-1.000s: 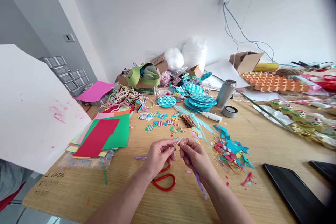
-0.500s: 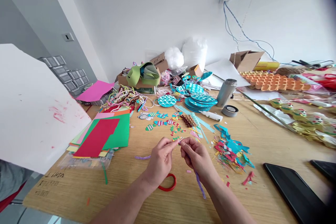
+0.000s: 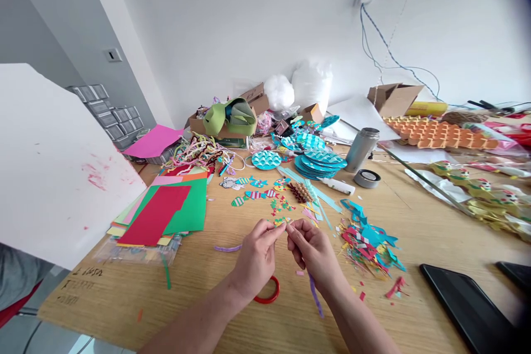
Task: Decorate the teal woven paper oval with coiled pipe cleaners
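My left hand (image 3: 258, 254) and my right hand (image 3: 313, 249) meet at the fingertips above the middle of the table, both closed in a pinch. A fuzzy purple pipe cleaner (image 3: 316, 297) runs out below my right hand and hangs toward the front. Its pinched end is mostly hidden by my fingers. Another purple length (image 3: 227, 248) shows left of my left hand; whether it is a separate piece I cannot tell. Under my left wrist lies a red scissor-like handle loop (image 3: 269, 292), partly covered. Just beyond my fingertips are small colourful paper cut-outs (image 3: 282, 206).
Paper fish (image 3: 256, 194) lie ahead, with brown fuzzy coils (image 3: 299, 192) beside them. Coloured sheets (image 3: 157, 215) are at left, paper scraps (image 3: 365, 238) at right. Farther back stand blue plates (image 3: 319, 165) and a metal bottle (image 3: 362, 149). A black phone (image 3: 460, 304) sits front right.
The view has shifted slightly, moving the scene a little right in the picture. My hands keep their pinch at nearly the same place, and the hanging purple end has swung slightly.
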`<action>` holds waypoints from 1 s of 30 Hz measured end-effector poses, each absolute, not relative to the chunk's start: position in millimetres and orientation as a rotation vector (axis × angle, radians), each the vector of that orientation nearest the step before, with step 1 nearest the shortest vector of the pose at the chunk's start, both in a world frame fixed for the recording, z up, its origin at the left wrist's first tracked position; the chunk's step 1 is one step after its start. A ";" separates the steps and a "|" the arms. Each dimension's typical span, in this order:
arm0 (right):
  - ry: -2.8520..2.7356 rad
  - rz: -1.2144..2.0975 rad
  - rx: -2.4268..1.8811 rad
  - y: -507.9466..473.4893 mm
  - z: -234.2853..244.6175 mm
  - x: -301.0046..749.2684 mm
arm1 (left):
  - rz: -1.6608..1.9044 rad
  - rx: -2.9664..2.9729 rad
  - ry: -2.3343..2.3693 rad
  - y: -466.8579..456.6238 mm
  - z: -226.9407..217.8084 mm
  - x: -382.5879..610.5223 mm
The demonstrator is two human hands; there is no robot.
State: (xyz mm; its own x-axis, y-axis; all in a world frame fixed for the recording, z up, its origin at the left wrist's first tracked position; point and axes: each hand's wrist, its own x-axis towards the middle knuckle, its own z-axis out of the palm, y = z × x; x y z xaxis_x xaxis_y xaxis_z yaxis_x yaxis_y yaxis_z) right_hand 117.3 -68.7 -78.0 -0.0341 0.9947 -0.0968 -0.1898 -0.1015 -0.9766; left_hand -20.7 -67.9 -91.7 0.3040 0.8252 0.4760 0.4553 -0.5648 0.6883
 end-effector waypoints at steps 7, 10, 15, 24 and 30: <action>-1.045 1.353 -1.130 -70.3 -77.7 116.6 | 1.230 1.867 1.062 -67.9 -85.8 -16.8; -1.060 1.325 -1.144 -70.4 -77.4 117.0 | 1.154 1.656 1.052 -67.7 -85.1 -14.9; -1.147 1.347 -1.146 -69.3 -76.2 122.1 | 1.054 1.215 0.951 -65.0 -76.3 -17.7; -1.420 1.588 -1.018 -72.9 -71.5 130.6 | 0.817 0.925 0.835 -59.8 -64.0 -34.1; -1.417 1.623 -1.072 -70.0 -72.4 128.3 | 0.805 1.038 0.909 -56.8 -69.5 -36.2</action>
